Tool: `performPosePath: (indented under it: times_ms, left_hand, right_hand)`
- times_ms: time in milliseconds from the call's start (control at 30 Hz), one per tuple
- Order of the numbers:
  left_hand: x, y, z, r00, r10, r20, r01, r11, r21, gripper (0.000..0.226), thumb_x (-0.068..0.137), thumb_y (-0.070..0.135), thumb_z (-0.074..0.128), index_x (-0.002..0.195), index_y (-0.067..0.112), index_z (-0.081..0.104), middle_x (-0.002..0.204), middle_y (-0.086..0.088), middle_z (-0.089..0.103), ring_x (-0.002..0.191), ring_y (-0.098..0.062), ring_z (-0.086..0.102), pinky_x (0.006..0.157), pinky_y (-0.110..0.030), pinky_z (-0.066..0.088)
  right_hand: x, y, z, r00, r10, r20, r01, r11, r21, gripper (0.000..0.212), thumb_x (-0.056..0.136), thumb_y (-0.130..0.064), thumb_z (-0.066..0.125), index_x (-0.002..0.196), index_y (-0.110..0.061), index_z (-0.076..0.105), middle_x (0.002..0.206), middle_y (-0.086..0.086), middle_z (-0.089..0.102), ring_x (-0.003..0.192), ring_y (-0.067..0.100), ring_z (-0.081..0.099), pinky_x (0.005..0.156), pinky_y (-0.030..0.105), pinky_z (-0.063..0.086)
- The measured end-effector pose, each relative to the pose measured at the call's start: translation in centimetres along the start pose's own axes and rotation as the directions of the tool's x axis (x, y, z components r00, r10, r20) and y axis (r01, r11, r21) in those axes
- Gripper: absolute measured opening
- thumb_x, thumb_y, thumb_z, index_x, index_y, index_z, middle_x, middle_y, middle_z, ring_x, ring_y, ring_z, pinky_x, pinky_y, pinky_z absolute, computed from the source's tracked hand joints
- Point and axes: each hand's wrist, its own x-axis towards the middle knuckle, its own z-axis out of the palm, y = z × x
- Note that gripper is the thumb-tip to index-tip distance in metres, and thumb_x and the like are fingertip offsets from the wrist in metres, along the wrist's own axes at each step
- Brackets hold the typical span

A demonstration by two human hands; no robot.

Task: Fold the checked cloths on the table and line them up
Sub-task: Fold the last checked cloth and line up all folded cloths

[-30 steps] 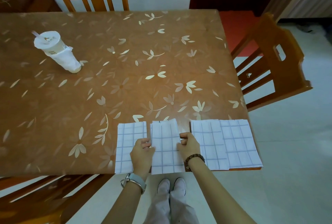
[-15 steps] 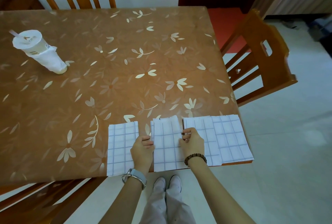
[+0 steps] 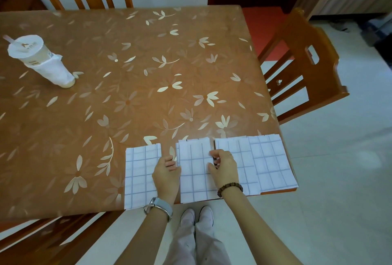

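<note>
Middle cloth (image 3: 195, 171) lies lengthwise away from the near edge of the table (image 3: 106, 105), squarely between your hands: left hand (image 3: 167, 174) and right hand (image 3: 224, 169) each pinch a side with curled fingers.

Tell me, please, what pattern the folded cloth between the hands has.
The folded cloth is white with thin blue-grey grid lines, clearest in the head view.

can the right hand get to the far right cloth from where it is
Probably yes. The right hand holds the middle cloth by its right edge; the far right cloth lies flat past the neighbouring cloth, uncovered, with nothing standing in between. It would have to let go first.
</note>
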Motion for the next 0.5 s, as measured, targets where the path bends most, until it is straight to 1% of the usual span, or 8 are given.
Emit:
performPosePath:
  times_ms: [67,133,200,267,300,400,500]
  left_hand:
    - [0.1,0.2,0.2,1.000,0.007,0.010,-0.008,1.000,0.000,0.033,0.083,-0.004,0.068,0.113,0.008,0.063,0.098,-0.005,0.065,0.083,-0.014,0.063,0.067,-0.007,0.042]
    - [0.1,0.3,0.5,1.000,0.011,0.027,-0.011,1.000,0.014,0.032,0.084,-0.004,0.068,0.113,0.007,0.063,0.098,-0.003,0.065,0.080,-0.007,0.061,0.065,-0.005,0.042]
    - [0.2,0.4,0.7,0.999,0.017,0.037,-0.018,0.999,0.032,0.032,0.084,-0.004,0.068,0.113,0.006,0.064,0.098,-0.003,0.065,0.078,-0.002,0.060,0.064,-0.004,0.042]
    - [0.3,0.4,1.0,0.999,0.014,0.042,-0.015,0.999,0.033,0.032,0.083,-0.004,0.068,0.114,0.005,0.064,0.097,-0.003,0.066,0.077,-0.003,0.060,0.065,-0.006,0.042]
    - [0.2,0.4,1.1,0.999,0.010,0.045,-0.011,0.999,0.033,0.032,0.083,-0.004,0.068,0.114,0.004,0.063,0.096,-0.002,0.066,0.077,-0.003,0.060,0.065,-0.006,0.042]
    - [0.1,0.4,1.3,0.999,0.009,0.037,-0.012,0.998,0.056,0.033,0.083,-0.003,0.069,0.114,0.005,0.063,0.095,-0.003,0.067,0.076,0.001,0.058,0.061,-0.003,0.042]
    - [0.0,0.3,1.3,1.000,0.020,0.022,-0.021,0.997,0.076,0.035,0.082,-0.003,0.069,0.115,0.007,0.063,0.092,-0.002,0.067,0.075,0.001,0.058,0.057,0.000,0.040]
  right_hand:
    - [0.1,0.1,0.1,1.000,0.006,0.016,-0.006,1.000,0.005,0.034,0.087,-0.003,0.060,0.118,-0.014,0.060,0.105,-0.001,0.050,0.089,0.010,0.052,0.080,0.016,0.041]
    - [0.1,0.2,0.2,1.000,0.015,0.015,-0.015,1.000,0.009,0.035,0.087,-0.002,0.060,0.119,-0.014,0.060,0.105,0.001,0.051,0.089,0.011,0.052,0.080,0.016,0.041]
    - [0.2,0.3,0.2,1.000,0.023,0.005,-0.023,1.000,0.016,0.035,0.086,-0.001,0.059,0.118,-0.014,0.060,0.107,0.004,0.053,0.088,0.011,0.053,0.076,0.013,0.041]
    - [0.3,0.4,0.2,0.999,0.026,-0.019,-0.026,0.999,0.019,0.034,0.085,0.000,0.059,0.117,-0.015,0.060,0.108,0.005,0.053,0.086,0.012,0.053,0.070,0.007,0.037]
    - [0.3,0.5,0.2,0.999,0.025,-0.036,-0.024,0.999,0.022,0.034,0.085,0.000,0.060,0.116,-0.015,0.060,0.108,0.005,0.052,0.085,0.012,0.052,0.070,0.007,0.037]
    - [0.3,0.6,-0.1,0.997,0.023,-0.069,-0.020,0.999,0.039,0.036,0.085,0.001,0.061,0.117,-0.015,0.058,0.110,0.002,0.048,0.089,0.011,0.051,0.077,0.014,0.040]
    - [0.3,0.7,-0.2,0.995,0.022,-0.093,-0.018,0.999,0.041,0.037,0.085,0.001,0.062,0.118,-0.015,0.057,0.112,0.000,0.046,0.093,0.012,0.051,0.080,0.016,0.041]
